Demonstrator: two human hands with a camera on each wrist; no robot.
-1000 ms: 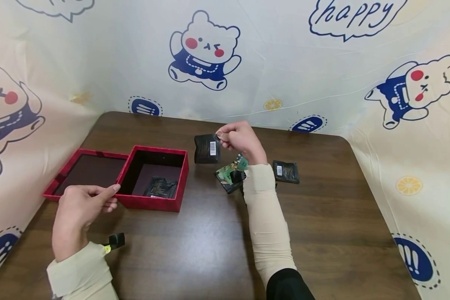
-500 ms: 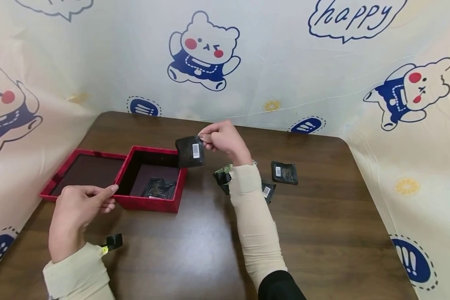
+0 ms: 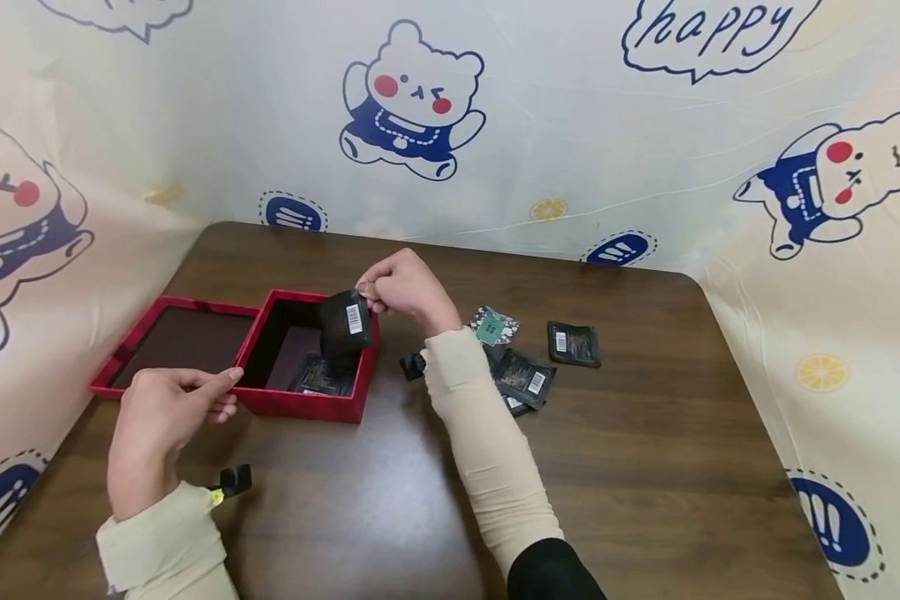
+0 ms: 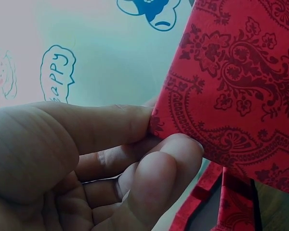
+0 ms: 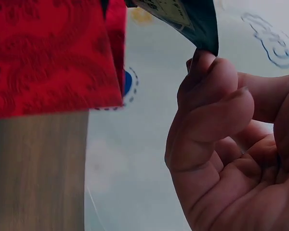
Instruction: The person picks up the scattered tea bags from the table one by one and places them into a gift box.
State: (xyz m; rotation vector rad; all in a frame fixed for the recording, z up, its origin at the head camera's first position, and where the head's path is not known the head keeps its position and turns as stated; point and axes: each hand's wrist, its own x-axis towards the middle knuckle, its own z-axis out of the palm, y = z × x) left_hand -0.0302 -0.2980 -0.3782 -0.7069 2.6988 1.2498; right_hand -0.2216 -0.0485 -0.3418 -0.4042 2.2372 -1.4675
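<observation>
My left hand [image 3: 168, 417] pinches the near left corner of a red box [image 3: 300, 404]; up close in the left wrist view, thumb and fingers grip a dark-patterned corner of that box [image 4: 241, 77]. Over the box's right side hangs a flat black sachet [image 3: 341, 325] with a white barcode label, overlapping the far right rim in the head view. By its top right corner, my right hand [image 3: 408, 287] holds it between thumb and fingers. In the right wrist view those fingertips clasp the sachet's tip [image 5: 207, 33]. Another dark sachet [image 3: 317, 375] lies on the box floor.
Left of the box lies its shallow red lid [image 3: 195, 342], inside up. Right of my forearm, several black sachets [image 3: 525, 375] lie heaped with a green patterned packet [image 3: 495, 327] behind them. One more black sachet [image 3: 573, 344] lies apart. A printed curtain [image 3: 525, 125] borders the table.
My right hand has carried the sachet leftward, from the table behind the pile to over the box. The left hand keeps its hold on the corner.
</observation>
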